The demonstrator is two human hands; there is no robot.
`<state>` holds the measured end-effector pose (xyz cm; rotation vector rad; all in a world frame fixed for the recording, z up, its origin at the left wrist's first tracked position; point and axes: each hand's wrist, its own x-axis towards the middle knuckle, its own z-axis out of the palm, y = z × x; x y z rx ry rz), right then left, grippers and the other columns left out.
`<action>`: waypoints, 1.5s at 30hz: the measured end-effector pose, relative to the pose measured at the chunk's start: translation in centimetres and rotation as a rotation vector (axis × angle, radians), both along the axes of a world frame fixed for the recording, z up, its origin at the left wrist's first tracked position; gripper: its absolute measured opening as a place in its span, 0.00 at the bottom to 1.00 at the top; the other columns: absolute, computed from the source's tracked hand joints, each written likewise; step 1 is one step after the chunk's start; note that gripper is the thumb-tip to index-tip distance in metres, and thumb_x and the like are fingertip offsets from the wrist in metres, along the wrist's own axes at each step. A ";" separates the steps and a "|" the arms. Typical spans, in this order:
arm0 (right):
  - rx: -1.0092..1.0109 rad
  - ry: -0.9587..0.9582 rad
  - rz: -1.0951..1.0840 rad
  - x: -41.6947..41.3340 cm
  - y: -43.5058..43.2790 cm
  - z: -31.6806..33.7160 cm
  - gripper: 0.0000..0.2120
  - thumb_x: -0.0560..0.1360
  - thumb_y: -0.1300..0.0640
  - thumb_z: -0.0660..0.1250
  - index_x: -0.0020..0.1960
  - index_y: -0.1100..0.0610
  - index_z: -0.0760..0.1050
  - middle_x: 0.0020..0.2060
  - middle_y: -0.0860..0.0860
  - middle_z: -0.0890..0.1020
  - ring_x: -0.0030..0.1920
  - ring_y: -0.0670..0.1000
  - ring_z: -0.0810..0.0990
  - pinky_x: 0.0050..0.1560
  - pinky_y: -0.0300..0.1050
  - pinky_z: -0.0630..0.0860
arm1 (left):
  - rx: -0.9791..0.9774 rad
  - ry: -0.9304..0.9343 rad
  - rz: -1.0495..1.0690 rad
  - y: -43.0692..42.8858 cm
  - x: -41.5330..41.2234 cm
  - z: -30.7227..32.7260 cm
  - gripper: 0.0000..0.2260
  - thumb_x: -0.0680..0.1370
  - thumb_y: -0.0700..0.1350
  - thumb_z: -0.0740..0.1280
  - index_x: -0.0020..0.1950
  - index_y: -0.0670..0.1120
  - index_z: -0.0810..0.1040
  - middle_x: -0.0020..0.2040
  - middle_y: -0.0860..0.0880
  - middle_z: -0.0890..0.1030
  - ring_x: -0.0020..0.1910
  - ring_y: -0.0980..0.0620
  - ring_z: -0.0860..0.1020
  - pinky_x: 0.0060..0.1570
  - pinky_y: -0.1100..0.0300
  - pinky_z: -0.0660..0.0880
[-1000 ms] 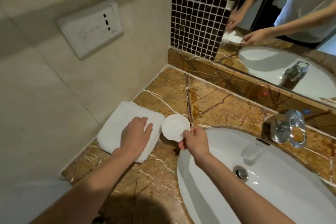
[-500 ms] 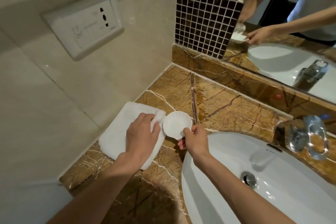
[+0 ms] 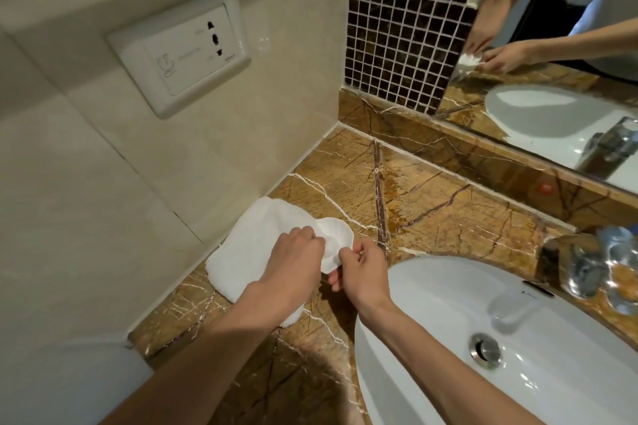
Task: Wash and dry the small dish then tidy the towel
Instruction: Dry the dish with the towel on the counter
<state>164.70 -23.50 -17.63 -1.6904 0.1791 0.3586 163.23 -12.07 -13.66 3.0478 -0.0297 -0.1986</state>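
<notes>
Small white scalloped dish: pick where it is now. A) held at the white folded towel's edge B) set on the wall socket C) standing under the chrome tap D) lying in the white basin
A: the right hand pinches the small white scalloped dish beside the white folded towel, which the left hand grips.

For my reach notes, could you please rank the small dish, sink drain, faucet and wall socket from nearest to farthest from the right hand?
1. small dish: held in the right hand.
2. sink drain: right, in the basin.
3. faucet and wall socket: too close to call.
</notes>
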 end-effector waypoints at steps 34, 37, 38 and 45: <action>0.207 0.207 0.168 0.6 -1.5 0.1 0.06 0.78 0.70 0.55 0.46 0.62 0.66 0.25 0.60 0.78 0.21 0.52 0.73 0.22 0.42 0.69 | -0.319 -0.134 -0.023 0.9 -2.6 -1.8 0.15 0.75 0.37 0.63 0.60 0.49 0.78 0.57 0.51 0.77 0.56 0.50 0.70 0.57 0.58 0.60; 0.179 0.216 0.156 0.4 -1.5 -0.3 0.04 0.77 0.70 0.56 0.48 0.63 0.68 0.24 0.60 0.77 0.19 0.51 0.72 0.21 0.41 0.68 | -0.314 -0.156 -0.081 1.2 -3.3 -1.7 0.16 0.75 0.35 0.63 0.60 0.48 0.78 0.55 0.51 0.78 0.55 0.50 0.70 0.55 0.61 0.59; 0.167 0.214 0.152 0.4 -1.5 -0.4 0.04 0.78 0.69 0.56 0.47 0.63 0.68 0.24 0.60 0.76 0.19 0.50 0.71 0.21 0.40 0.67 | -0.315 -0.162 -0.095 1.3 -3.4 -1.6 0.16 0.74 0.35 0.63 0.59 0.48 0.79 0.54 0.50 0.78 0.54 0.49 0.71 0.55 0.62 0.58; 0.111 0.179 0.152 0.6 -1.7 -0.2 0.07 0.78 0.68 0.56 0.42 0.61 0.66 0.22 0.58 0.77 0.17 0.50 0.69 0.21 0.40 0.66 | -0.251 -0.186 -0.184 2.6 -4.3 -1.5 0.17 0.64 0.31 0.72 0.50 0.44 0.83 0.46 0.46 0.82 0.45 0.43 0.78 0.49 0.59 0.62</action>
